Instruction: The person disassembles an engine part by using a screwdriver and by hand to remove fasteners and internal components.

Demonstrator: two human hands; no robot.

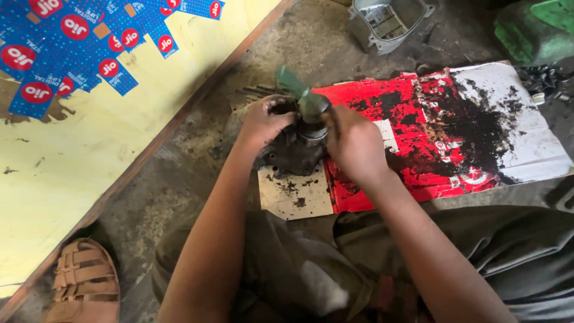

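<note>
Both hands meet over a greasy metal engine part (296, 152) near the middle of the view. Left hand (265, 121) curls its fingers over the top edge of the part at about ten o'clock from its centre, gripping it; the thumb is hidden, so how tightly it closes cannot be told. Right hand (354, 143) sits at three o'clock of the part, fingers bent and pressed together against a round grey cap (313, 106) that stands on top of the part. A blurred green tool handle (291, 81) juts from that cap toward eleven o'clock; which fingers pinch it cannot be made out.

Beneath the part lies a flattened red and white cardboard sheet (454, 128), smeared with black grease, stretching away toward three o'clock. A pale corner of it shows at six o'clock of the part, dotted with dark crumbs.

Farther out, at one o'clock, a grey metal housing (388, 21) rests on the dirty concrete floor (179, 179). At two o'clock, near the frame's corner, is a green object (532, 30), with a small heap of dark metal bits (544, 81) just below it. At nine to eleven o'clock runs a yellow board (89, 149) with blue and red stickers (72, 42). At seven o'clock a brown sandal (84, 281) shows, and the person's grey trousers (335, 269) fill the bottom edge.
</note>
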